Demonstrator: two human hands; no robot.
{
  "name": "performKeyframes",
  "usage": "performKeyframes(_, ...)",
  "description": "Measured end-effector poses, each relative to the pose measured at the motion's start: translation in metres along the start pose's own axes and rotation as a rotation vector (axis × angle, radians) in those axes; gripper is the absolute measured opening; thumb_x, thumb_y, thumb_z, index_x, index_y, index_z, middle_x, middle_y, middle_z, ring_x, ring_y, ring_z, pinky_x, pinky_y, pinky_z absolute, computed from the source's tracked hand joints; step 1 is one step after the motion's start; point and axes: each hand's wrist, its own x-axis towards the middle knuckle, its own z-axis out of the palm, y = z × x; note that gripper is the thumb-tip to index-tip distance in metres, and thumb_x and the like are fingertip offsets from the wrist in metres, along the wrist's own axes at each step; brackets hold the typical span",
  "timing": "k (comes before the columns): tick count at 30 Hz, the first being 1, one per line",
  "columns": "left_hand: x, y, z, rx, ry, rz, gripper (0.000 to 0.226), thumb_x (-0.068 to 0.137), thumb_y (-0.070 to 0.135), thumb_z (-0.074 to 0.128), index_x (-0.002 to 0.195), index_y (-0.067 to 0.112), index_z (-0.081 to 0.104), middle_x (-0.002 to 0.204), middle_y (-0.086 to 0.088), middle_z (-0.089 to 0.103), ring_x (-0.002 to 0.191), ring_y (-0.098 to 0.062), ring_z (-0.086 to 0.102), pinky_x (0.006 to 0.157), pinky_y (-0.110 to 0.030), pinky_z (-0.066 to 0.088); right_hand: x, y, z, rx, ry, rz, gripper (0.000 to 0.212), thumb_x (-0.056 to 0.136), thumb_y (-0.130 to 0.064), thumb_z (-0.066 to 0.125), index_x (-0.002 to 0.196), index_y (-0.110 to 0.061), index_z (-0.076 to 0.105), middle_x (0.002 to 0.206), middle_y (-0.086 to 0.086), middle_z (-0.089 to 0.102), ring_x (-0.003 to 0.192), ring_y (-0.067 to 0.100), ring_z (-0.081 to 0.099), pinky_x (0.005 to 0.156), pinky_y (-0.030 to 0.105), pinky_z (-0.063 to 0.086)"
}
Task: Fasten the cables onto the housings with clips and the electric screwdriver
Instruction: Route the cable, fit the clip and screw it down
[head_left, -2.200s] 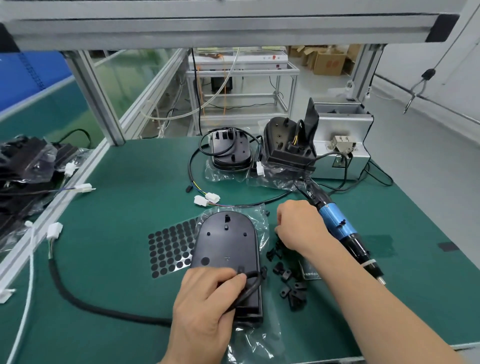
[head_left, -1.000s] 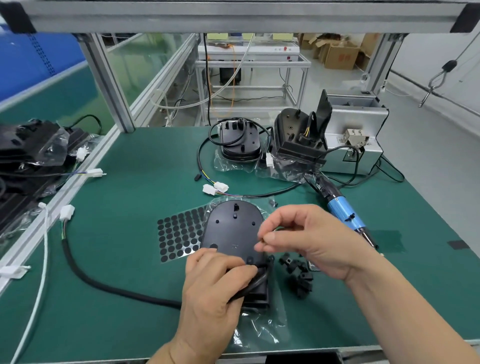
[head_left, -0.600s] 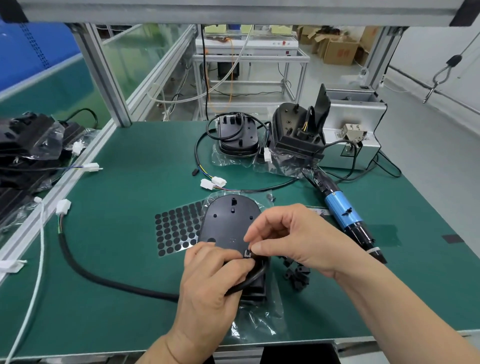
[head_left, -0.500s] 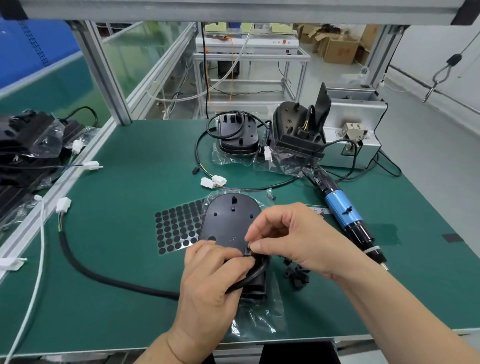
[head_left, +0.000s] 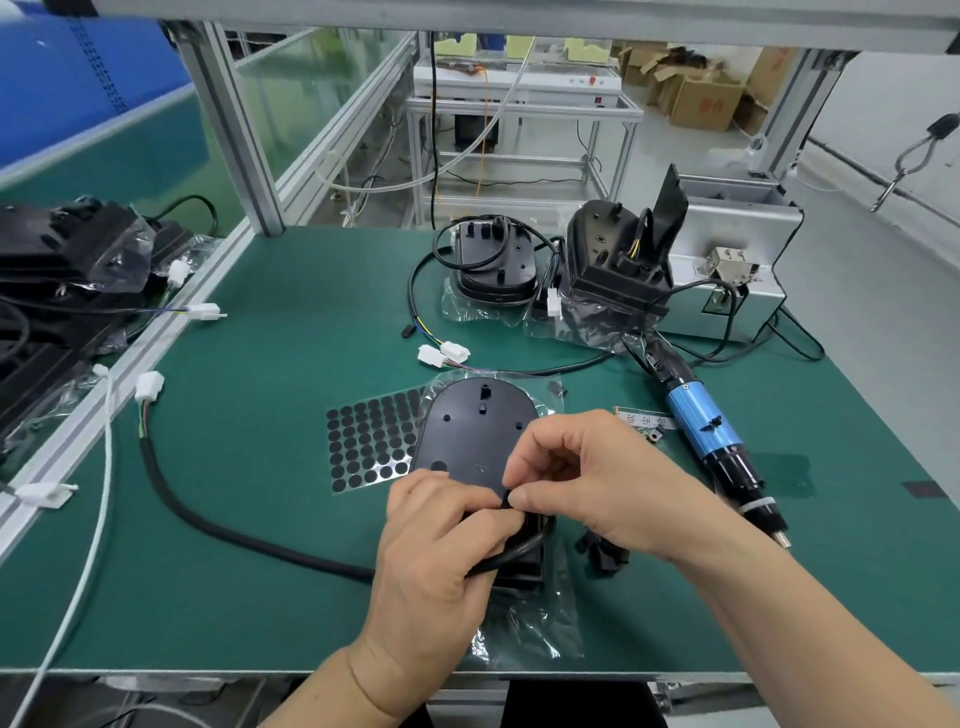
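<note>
A black oval housing (head_left: 475, 431) lies on a clear plastic bag at the middle of the green bench. My left hand (head_left: 441, 551) presses a thick black cable (head_left: 249, 535) against the housing's near end. My right hand (head_left: 587, 478) pinches a small black clip (head_left: 506, 500) between thumb and forefinger, right at the cable on the housing. Loose black clips (head_left: 602, 556) lie under my right wrist. The blue and black electric screwdriver (head_left: 711, 441) rests on the bench to the right, untouched.
A sheet of black round pads (head_left: 371, 447) lies left of the housing. Two more housings (head_left: 493, 260) with cables stand at the back beside a grey screw feeder box (head_left: 737, 249). White connectors (head_left: 441, 356) lie mid-bench. Bagged black parts (head_left: 67, 260) pile up at left.
My right hand left the clip pile, carried a clip over to the housing's near end and now holds it against the cable. My left hand kept its hold on the cable.
</note>
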Motion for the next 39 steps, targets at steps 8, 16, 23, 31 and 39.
performKeyframes(8, 0.003, 0.002, -0.016, -0.042, -0.148, -0.107, 0.029, 0.084, 0.017, 0.076, 0.11, 0.022, 0.066, 0.109, 0.012, 0.062, 0.1, -0.013, 0.057, 0.093, -0.034, 0.042, 0.0, 0.003, 0.002, 0.133, -0.052, 0.056, 0.007, 0.082, -0.005, 0.076, 0.08, -0.007, 0.07, 0.075, 0.013, 0.069, 0.067, 0.012, 0.056, 0.066, 0.026, 0.046)
performKeyframes(16, 0.006, 0.006, -0.037, -0.068, -0.265, -0.336, 0.016, 0.081, 0.03, 0.073, 0.092, 0.038, 0.064, 0.098, 0.021, 0.054, 0.102, -0.009, 0.052, 0.086, -0.043, 0.045, -0.016, 0.01, 0.014, 0.149, 0.024, 0.003, 0.009, 0.082, -0.005, 0.077, 0.077, -0.011, 0.073, 0.068, -0.007, 0.066, 0.061, 0.004, 0.055, 0.061, 0.013, 0.041)
performKeyframes(23, -0.001, 0.017, -0.027, -0.111, -0.135, -0.371, 0.014, 0.081, 0.023, 0.056, 0.09, 0.034, 0.057, 0.099, 0.018, 0.051, 0.097, -0.016, 0.05, 0.078, -0.046, 0.047, -0.018, 0.008, 0.032, 0.24, 0.089, 0.06, 0.007, 0.076, -0.006, 0.082, 0.077, -0.012, 0.079, 0.084, -0.003, 0.057, 0.07, 0.002, 0.051, 0.068, 0.011, 0.037)
performKeyframes(31, -0.007, 0.003, -0.038, -0.101, -0.278, -0.336, 0.039, 0.079, 0.012, 0.069, 0.101, 0.04, 0.053, 0.111, 0.025, 0.051, 0.108, -0.012, 0.05, 0.09, -0.026, 0.041, -0.013, 0.008, 0.036, 0.296, 0.139, 0.068, 0.008, 0.076, -0.002, 0.081, 0.074, -0.01, 0.078, 0.08, -0.007, 0.055, 0.07, -0.001, 0.053, 0.068, 0.01, 0.038)
performKeyframes(39, -0.006, 0.013, -0.03, -0.072, -0.19, -0.29, 0.036, 0.077, 0.012, 0.073, 0.098, 0.037, 0.058, 0.106, 0.021, 0.056, 0.103, -0.008, 0.051, 0.083, -0.039, 0.047, -0.011, 0.004, 0.023, 0.138, 0.095, 0.178, 0.012, 0.076, -0.011, 0.082, 0.069, -0.016, 0.075, 0.086, -0.002, 0.059, 0.065, -0.001, 0.052, 0.064, 0.011, 0.038)
